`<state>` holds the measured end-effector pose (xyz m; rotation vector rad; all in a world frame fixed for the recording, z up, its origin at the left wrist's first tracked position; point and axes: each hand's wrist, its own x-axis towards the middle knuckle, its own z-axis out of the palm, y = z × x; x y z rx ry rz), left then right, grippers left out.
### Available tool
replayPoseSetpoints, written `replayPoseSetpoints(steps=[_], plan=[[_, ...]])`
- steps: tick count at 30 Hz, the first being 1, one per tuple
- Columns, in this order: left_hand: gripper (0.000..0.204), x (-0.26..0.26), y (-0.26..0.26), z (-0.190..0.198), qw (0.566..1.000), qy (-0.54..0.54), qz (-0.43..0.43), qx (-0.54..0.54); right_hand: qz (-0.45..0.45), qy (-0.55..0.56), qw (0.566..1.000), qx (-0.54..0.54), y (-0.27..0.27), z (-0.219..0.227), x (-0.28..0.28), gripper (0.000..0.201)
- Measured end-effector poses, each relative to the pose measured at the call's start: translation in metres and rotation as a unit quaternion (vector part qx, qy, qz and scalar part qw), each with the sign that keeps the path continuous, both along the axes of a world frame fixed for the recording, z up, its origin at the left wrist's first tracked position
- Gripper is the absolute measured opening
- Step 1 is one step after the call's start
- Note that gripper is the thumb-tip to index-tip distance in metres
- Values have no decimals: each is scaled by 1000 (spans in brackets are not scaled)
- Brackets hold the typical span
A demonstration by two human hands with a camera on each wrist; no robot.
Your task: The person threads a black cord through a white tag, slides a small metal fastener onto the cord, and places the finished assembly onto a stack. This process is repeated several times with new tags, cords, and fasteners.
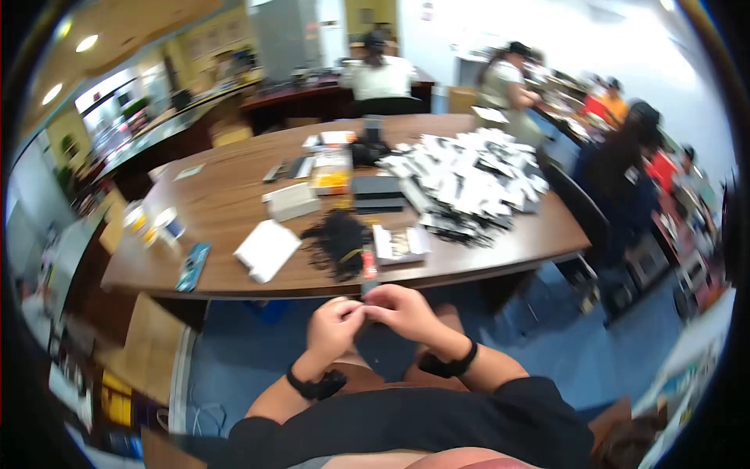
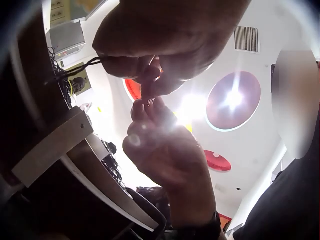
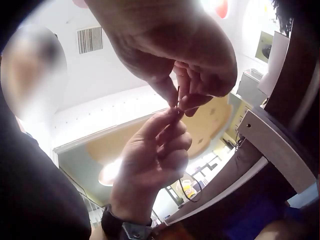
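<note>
Fingertip to fingertip, the left hand and right hand meet just off the table's front edge. Both pinch a thin dark cord, mostly hidden by the fingers. In the left wrist view a twisted black cord trails from the left hand, with the right hand below. The right wrist view has a short cord end standing up between the right hand and left hand; a loop hangs below. A pile of black cords lies on the table beyond the hands.
On the brown table are a large heap of white-and-black pieces, a white box, an open box, dark boxes, a teal packet and cups. Several people sit or stand beyond and at the right.
</note>
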<state>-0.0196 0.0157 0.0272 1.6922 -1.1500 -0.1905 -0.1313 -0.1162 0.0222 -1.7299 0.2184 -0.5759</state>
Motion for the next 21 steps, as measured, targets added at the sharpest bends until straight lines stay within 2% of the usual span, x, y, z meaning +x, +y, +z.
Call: replayPoseSetpoints(steps=[1, 6, 10, 14, 17, 20, 21], plan=[[11, -6, -1, 3, 999, 11, -6, -30, 1, 14, 998, -56, -4, 0, -2, 16], [8, -13, -9, -4, 998, 60, -12, -33, -15, -6, 1000, -24, -7, 0, -12, 14], [8, -9, -10, -10, 997, 66, -46, -9, 21, 73, 996, 49, -14, -5, -14, 15], [8, -5, -6, -6, 995, 68, -65, 26, 7, 34, 999, -34, -9, -6, -14, 13], [8, -1, -3, -7, 995, 59, -75, 28, -15, -12, 990, -141, -7, -11, -10, 11], [9, 4, -2, -10, 993, 65, -98, 23, -44, -66, 969, -234, -8, -17, -5, 22], [9, 5, -2, -10, 993, 61, -96, 26, -31, -61, 974, -218, -5, -12, -7, 29]])
